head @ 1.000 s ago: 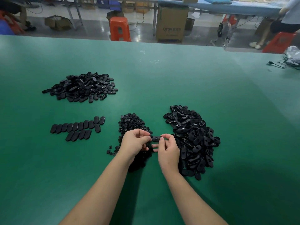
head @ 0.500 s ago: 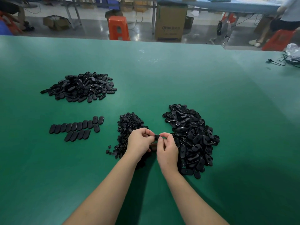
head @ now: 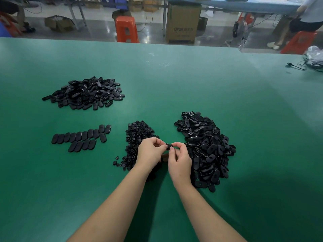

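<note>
My left hand and my right hand meet above the green table and together pinch one small black oval plastic piece between their fingertips. Most of that piece is hidden by my fingers. A heap of small black round parts lies just left of my hands. A bigger heap of black oval shells lies just to the right.
A third pile of black oval pieces lies at the far left. Two rows of laid-out oval pieces sit below it. A black cable lies at the far right edge. Beyond the table stand orange stools, cardboard boxes and a seated person.
My hands have closed in on each other, so less of the black piece shows between them. The view has shifted slightly; the piles lie as before.
</note>
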### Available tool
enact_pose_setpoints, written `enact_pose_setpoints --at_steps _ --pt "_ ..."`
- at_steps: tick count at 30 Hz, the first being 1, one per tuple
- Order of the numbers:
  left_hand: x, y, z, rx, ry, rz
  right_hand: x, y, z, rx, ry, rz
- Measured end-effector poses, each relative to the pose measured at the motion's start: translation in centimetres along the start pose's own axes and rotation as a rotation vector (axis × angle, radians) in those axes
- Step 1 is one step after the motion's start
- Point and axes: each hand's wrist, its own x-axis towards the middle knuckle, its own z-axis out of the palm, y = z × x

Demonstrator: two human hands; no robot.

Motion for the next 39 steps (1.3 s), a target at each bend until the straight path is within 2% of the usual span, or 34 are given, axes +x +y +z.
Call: enact_pose_setpoints --at_steps 7,13,17,31,39 --pt "-0.5 0.1 0.0 0.188 0.02 0.138 0.1 0.1 -0.1 0.03 0.026 0.016" --pt "-0.1 0.1 -0.1 0.111 0.011 0.094 0.0 0.1 -0.1 0.033 0.006 0.002" --pt "0.1 0.0 -0.3 0.007 -0.062 0.043 0.1 0.1 0.0 0.056 0.001 0.008" --pt "0.1 -0.4 -1.0 -0.039 -0.13 0.045 0.3 0.6 0.4 0.059 -0.061 0.02" --pt "0.3 -0.9 -0.2 0.002 -0.093 0.051 0.2 0.3 0.2 0.05 -0.053 0.028"
